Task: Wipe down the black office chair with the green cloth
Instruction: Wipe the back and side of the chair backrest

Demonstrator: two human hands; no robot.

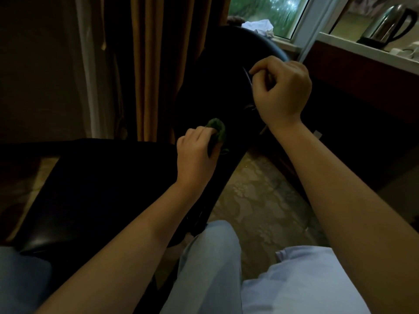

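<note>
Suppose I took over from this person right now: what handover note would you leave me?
Left hand: grips the bunched green cloth against the black office chair, near where back meets seat.
Right hand: fingers curled on the backrest edge, apparently steadying it.
Done: the cloth is on the chair; the picture cannot show how much is clean.
Left: work over the back and seat.

Dim room, ochre curtain in heavy folds beside a pale sheer curtain, brownish wall at left, window top right — blurred greenery outside, steel kettle on the white ledge, floral-patterned carpet underfoot
</note>
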